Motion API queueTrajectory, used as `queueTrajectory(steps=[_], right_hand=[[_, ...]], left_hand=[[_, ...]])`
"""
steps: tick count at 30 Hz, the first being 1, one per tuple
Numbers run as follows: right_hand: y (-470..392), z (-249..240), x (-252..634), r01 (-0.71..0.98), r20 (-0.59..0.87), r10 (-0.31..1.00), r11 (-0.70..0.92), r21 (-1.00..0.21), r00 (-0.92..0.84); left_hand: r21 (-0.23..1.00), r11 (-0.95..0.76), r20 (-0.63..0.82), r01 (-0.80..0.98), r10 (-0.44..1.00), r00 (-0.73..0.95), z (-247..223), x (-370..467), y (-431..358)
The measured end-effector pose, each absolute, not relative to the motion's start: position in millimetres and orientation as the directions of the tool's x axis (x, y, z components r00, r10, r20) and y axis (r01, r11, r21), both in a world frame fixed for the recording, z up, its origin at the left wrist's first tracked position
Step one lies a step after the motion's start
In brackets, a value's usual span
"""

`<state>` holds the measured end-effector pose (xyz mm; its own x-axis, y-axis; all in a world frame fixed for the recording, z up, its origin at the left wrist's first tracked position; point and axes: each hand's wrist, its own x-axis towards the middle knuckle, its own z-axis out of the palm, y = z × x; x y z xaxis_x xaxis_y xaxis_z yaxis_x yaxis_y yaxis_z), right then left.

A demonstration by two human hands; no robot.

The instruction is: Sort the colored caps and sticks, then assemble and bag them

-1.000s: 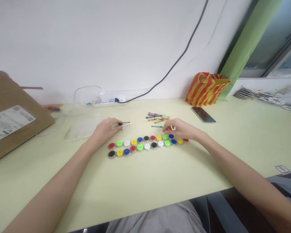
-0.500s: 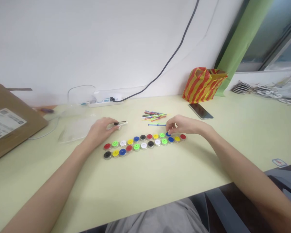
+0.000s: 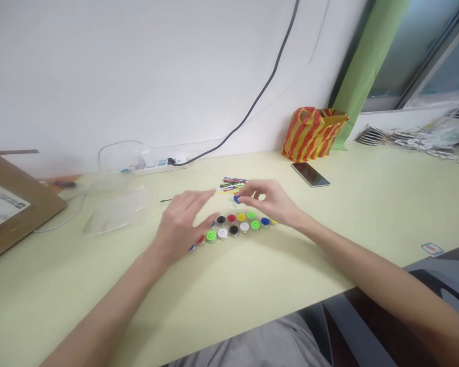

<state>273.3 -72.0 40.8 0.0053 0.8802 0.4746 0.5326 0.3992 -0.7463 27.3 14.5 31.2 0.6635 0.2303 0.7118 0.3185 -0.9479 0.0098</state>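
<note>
My right hand (image 3: 270, 200) pinches a small clear container with a blue cap (image 3: 236, 199) above the rows. My left hand (image 3: 185, 218) is open, thumb and fingers apart, over the left part of the rows and hiding several containers. Two rows of little capped containers stand on the table; a black one (image 3: 233, 230), a green one (image 3: 211, 235) and a red one (image 3: 231, 218) show between my hands. Behind them lies a pile of thin coloured sticks (image 3: 233, 181), partly covered by my right fingers. A dark stick (image 3: 166, 201) shows just behind my left hand.
A striped red and yellow bag (image 3: 312, 135) and a phone (image 3: 310, 174) are at the back right. Further left are a clear plastic bag (image 3: 117, 211), a power strip (image 3: 158, 164) with a black cable, and a cardboard box (image 3: 19, 204) at the edge.
My right hand has lifted the blue-capped container from the back row and moved left with it. My left hand has let go near the dark stick, moved right and opened.
</note>
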Motion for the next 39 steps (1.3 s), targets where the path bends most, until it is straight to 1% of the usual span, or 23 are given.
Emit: queueTrajectory(steps=[2, 5, 7, 9, 10, 11, 12, 13, 14, 15, 18, 20, 22, 26, 30, 34, 36, 39], right_hand=[[-76, 34, 255, 0.411, 0.459, 0.888, 0.417, -0.811, 0.005], [-82, 27, 237, 0.284, 0.455, 0.89, 0.44, -0.852, -0.014], [-83, 25, 234, 0.25, 0.453, 0.891, 0.447, -0.859, -0.038], [-81, 25, 240, 0.285, 0.448, 0.892, 0.446, -0.849, -0.06], [-77, 24, 247, 0.35, 0.457, 0.888, 0.447, -0.823, -0.059], [-73, 22, 256, 0.45, 0.474, 0.879, 0.445, -0.774, -0.054], [-68, 20, 266, 0.565, 0.496, 0.867, 0.434, -0.702, -0.05], [-62, 17, 278, 0.689, 0.517, 0.854, 0.408, -0.598, -0.058], [-55, 13, 291, 0.781, 0.507, 0.857, 0.378, -0.497, -0.092], [-49, 9, 303, 0.827, 0.478, 0.868, 0.363, -0.43, -0.132], [-34, -3, 329, 0.881, 0.388, 0.893, 0.359, -0.307, -0.228], [-28, -8, 336, 0.892, 0.362, 0.891, 0.377, -0.25, -0.275], [-26, -10, 337, 0.892, 0.351, 0.886, 0.392, -0.223, -0.302], [-28, -8, 335, 0.89, 0.342, 0.886, 0.399, -0.221, -0.312], [-32, -4, 328, 0.905, 0.348, 0.898, 0.359, -0.226, -0.269], [-34, -1, 321, 0.914, 0.35, 0.909, 0.322, -0.247, -0.226], [-36, 2, 318, 0.896, 0.393, 0.904, 0.308, -0.319, -0.17], [-43, 11, 310, 0.79, 0.476, 0.88, 0.3, -0.535, -0.011]], left_hand=[[-0.002, -0.968, 0.706, 0.25, 0.176, 0.686, 30, 38, -1], [0.04, -0.979, 0.723, 0.199, 0.166, 0.671, 26, 44, -9], [0.065, -0.98, 0.743, 0.189, 0.174, 0.647, 24, 43, -8], [0.077, -0.977, 0.753, 0.201, 0.189, 0.63, 22, 41, -5], [0.076, -0.975, 0.754, 0.21, 0.194, 0.627, 21, 40, -4], [0.068, -0.973, 0.753, 0.222, 0.196, 0.628, 20, 39, -2], [0.053, -0.971, 0.75, 0.233, 0.193, 0.632, 19, 37, 0], [0.036, -0.969, 0.747, 0.243, 0.187, 0.637, 19, 36, 2], [0.024, -0.967, 0.745, 0.252, 0.185, 0.641, 18, 35, 4], [0.023, -0.964, 0.743, 0.263, 0.193, 0.641, 18, 33, 6], [0.089, -0.946, 0.734, 0.312, 0.274, 0.622, 18, 29, 11], [0.135, -0.932, 0.719, 0.338, 0.327, 0.614, 17, 26, 13], [0.152, -0.926, 0.708, 0.344, 0.345, 0.616, 16, 25, 16], [0.129, -0.937, 0.699, 0.325, 0.318, 0.64, 13, 24, 19], [0.099, -0.948, 0.682, 0.303, 0.287, 0.673, 10, 26, 20], [0.107, -0.942, 0.693, 0.317, 0.299, 0.656, 10, 26, 19], [0.116, -0.938, 0.692, 0.325, 0.311, 0.651, 10, 26, 19], [0.122, -0.938, 0.695, 0.324, 0.313, 0.648, 10, 27, 17]])
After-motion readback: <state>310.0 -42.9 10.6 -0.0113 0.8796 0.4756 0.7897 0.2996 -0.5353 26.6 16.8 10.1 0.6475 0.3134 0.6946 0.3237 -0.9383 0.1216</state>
